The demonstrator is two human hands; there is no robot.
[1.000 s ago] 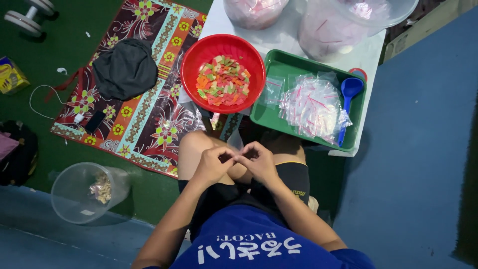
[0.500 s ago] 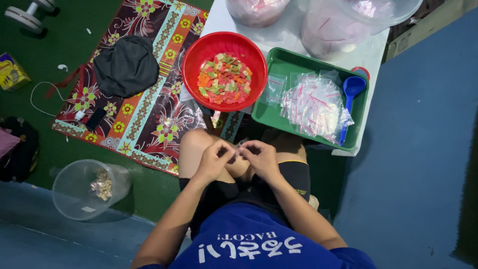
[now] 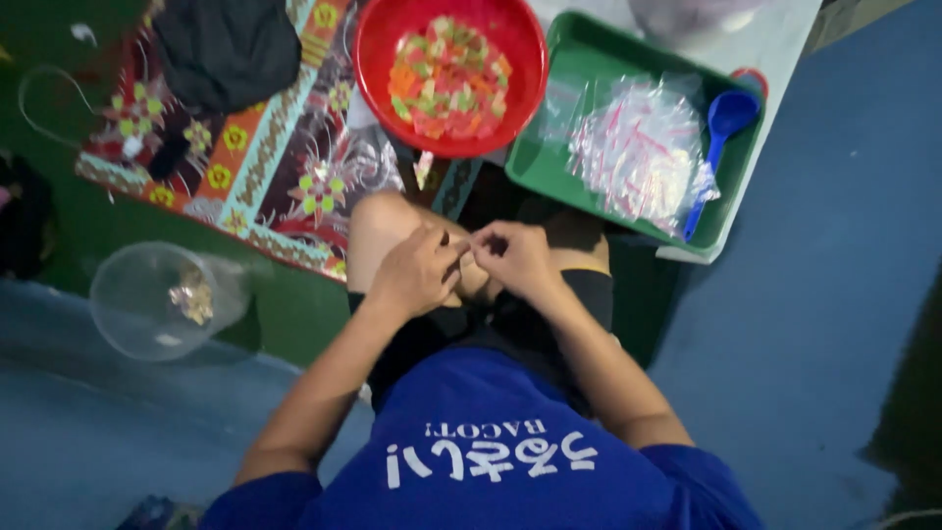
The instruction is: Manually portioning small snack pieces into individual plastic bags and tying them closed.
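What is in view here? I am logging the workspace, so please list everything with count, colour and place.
bowl: one, red, holding mixed-colour pieces, top centre
tray: one, green, right of bowl
bags: a pile, clear, in tray
scoop: one, blue, tray's right edge
mat: one, patterned, left of bowl
cloth: one, black, on mat
tub: one, clear, lower left
left hand: pinching something small over knee
right hand: meeting it, fingertips together

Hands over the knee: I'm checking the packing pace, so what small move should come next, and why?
Probably finish pinching shut whatever small item the left hand and right hand press between them; it is too small to identify. Both hands meet fingertip to fingertip, away from the red bowl and green tray.
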